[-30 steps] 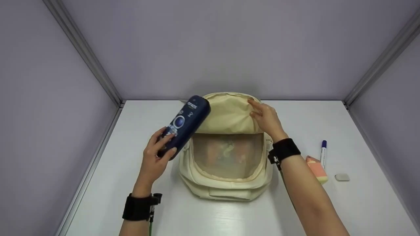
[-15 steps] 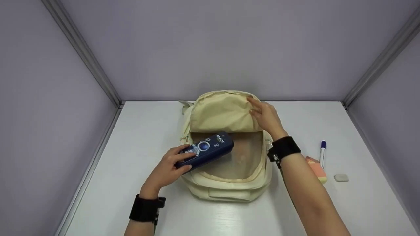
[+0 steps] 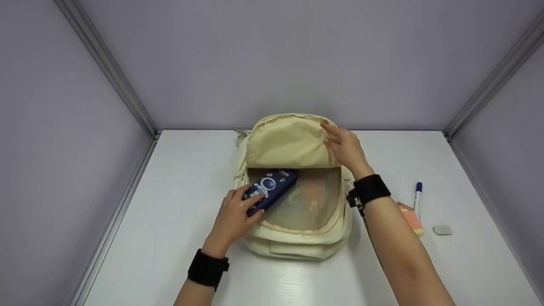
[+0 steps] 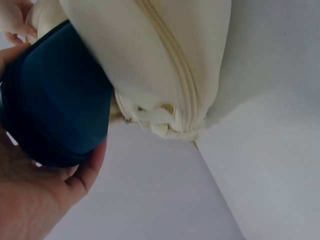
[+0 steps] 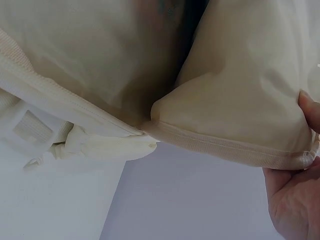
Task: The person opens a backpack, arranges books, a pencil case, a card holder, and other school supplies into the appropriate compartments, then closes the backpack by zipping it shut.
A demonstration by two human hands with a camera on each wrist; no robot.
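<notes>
A cream backpack lies on the white tabletop with its main compartment unzipped and its flap folded up and back. The right hand holds that flap raised, its fingers curled over the flap's right edge; in the right wrist view the seam of the flap is pinched between thumb and fingertips. Beneath the raised flap the compartment gapes open, and a pale inner lining with faint orange and green shapes showing through it covers the floor of the bag; what those shapes are cannot be told.

The left hand grasps a dark blue pencil case at its near end, fingers wrapped round it, as the left wrist view also shows. The case rests in the left part of the open compartment, its far end just under the flap's lower edge. Its long axis runs diagonally, from the left fingers away and to the right, towards the fingers holding the flap, with its printed face upward.

Well to the right of the right wrist, a marker with a blue cap, an orange and yellow block and a small grey eraser lie on the tabletop, apart from the backpack.
</notes>
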